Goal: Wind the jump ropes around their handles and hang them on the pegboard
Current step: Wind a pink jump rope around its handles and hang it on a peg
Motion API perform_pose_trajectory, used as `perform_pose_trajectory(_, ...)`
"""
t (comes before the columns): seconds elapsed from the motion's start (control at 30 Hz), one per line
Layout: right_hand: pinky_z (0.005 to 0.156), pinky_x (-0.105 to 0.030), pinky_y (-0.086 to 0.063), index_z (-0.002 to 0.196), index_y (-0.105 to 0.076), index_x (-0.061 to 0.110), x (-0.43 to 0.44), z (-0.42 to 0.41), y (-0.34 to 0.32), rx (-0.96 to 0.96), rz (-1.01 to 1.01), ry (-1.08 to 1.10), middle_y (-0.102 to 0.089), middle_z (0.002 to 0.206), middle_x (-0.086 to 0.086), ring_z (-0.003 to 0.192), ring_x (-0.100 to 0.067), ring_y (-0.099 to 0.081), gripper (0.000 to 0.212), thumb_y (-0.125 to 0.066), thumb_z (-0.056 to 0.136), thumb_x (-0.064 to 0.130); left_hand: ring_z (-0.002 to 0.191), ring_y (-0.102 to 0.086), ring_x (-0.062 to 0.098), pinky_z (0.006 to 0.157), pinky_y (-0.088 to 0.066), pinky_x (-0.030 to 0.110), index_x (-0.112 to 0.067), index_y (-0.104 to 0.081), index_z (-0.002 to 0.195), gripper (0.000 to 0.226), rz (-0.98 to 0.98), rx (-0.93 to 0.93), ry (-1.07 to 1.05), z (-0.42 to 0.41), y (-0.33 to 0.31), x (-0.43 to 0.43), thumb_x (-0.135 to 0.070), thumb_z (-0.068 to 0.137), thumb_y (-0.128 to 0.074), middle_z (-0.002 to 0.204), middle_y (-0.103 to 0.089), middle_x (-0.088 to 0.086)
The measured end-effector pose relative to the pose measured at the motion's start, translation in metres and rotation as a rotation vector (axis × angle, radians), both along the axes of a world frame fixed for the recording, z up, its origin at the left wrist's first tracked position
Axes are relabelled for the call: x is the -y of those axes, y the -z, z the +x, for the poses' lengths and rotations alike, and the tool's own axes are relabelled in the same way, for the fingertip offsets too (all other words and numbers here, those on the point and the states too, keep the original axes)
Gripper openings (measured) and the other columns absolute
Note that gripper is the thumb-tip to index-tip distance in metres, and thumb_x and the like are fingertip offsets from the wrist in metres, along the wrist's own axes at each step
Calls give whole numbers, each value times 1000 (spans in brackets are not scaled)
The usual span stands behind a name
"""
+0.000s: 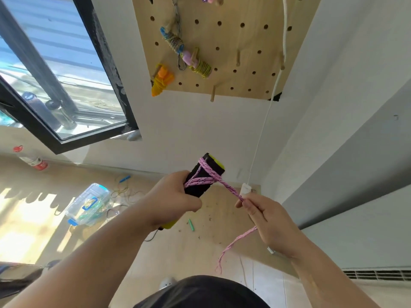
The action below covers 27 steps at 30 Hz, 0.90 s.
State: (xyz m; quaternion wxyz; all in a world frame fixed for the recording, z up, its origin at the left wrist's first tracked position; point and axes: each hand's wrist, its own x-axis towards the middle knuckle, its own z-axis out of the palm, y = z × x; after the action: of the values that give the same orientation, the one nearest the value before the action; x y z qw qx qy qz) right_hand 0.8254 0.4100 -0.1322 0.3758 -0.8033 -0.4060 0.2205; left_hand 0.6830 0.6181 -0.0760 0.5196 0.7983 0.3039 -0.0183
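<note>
Two forearms reach forward; left hand (175, 196) grips the black handles (204, 176); right hand (266, 221) pinches the pink rope (231, 190), only a few turns wound; three wound bundles (162, 80) already hang on the pegboard (233, 41); this one is unfinished and unhung.

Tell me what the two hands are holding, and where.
The left hand grips the black handles around their middle; the right hand pinches the pink rope near the wraps.
</note>
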Motion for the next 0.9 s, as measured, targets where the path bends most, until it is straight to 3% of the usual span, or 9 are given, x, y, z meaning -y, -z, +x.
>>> perform_pose_trajectory(0.13, 62, -18, -36, 95, -62, 31, 5, 8, -2, -40, -21, -86, -54, 63, 20, 60, -3, -49, 31, -36, 103, 45, 52, -41, 10, 49, -33, 27, -19, -51, 79, 23, 59, 74, 293, -1, -21, 14, -13, 61, -65, 61, -44, -8)
perform_pose_trajectory(0.2, 64, -21, -41, 95, -62, 24, -1, 16, -5, -66, -119, -171, -60, 75, 14, 69, -7, -55, 32, -36, 107, 38, 57, -46, 9, 52, -35, 25, -26, -47, 78, 25, 256, 31, 509, -1, -24, 20, -23, 59, -62, 66, -50, -7)
perform_pose_trajectory(0.3, 75, -39, -48, 91, -61, 23, -15, 32, -11, 5, -312, -328, -63, 83, 2, 81, -18, -59, 29, -40, 108, 34, 71, -53, 13, 54, -37, 29, -27, -45, 83, 24, 553, -111, 738, 0, -16, 34, -26, 67, -62, 78, -54, -3)
perform_pose_trajectory(0.4, 71, -40, -43, 85, -57, 23, -35, 41, -28, 150, -465, -428, -58, 78, -2, 72, -17, -52, 32, -42, 107, 41, 68, -47, 10, 56, -33, 28, -27, -42, 87, 21, 795, -260, 818, 4, 0, 41, -26, 77, -60, 75, -47, -8)
perform_pose_trajectory(0.5, 59, -33, -33, 86, -54, 20, -53, 32, -47, 345, -498, -438, -52, 74, 5, 68, -13, -47, 31, -41, 108, 38, 76, -47, 18, 60, -36, 31, -27, -41, 93, 20, 908, -393, 737, 12, 16, 34, -23, 82, -58, 75, -41, -10)
perform_pose_trajectory(0.6, 59, -38, -37, 86, -53, 16, -55, 11, -46, 446, -426, -341, -55, 75, 1, 70, -22, -52, 33, -37, 108, 34, 77, -54, 22, 60, -42, 31, -25, -44, 90, 17, 887, -432, 498, 19, 28, 16, -21, 79, -56, 80, -51, -8)
perform_pose_trajectory(0.73, 68, -46, -48, 73, -36, 23, -39, -4, -30, 380, -365, -216, -49, 68, -1, 61, -22, -44, 32, -39, 104, 16, 63, -54, 15, 53, -38, 27, -24, -43, 79, 16, 750, -397, 257, 21, 37, -7, -20, 75, -59, 76, -59, -3)
perform_pose_trajectory(0.9, 62, -35, -39, 70, -34, 33, -16, -19, -7, 292, -238, -188, -42, 64, 7, 60, -11, -40, 38, -35, 108, 31, 54, -50, 17, 49, -36, 25, -16, -50, 78, 14, 573, -336, 106, 18, 47, -16, -18, 71, -63, 65, -55, 0)
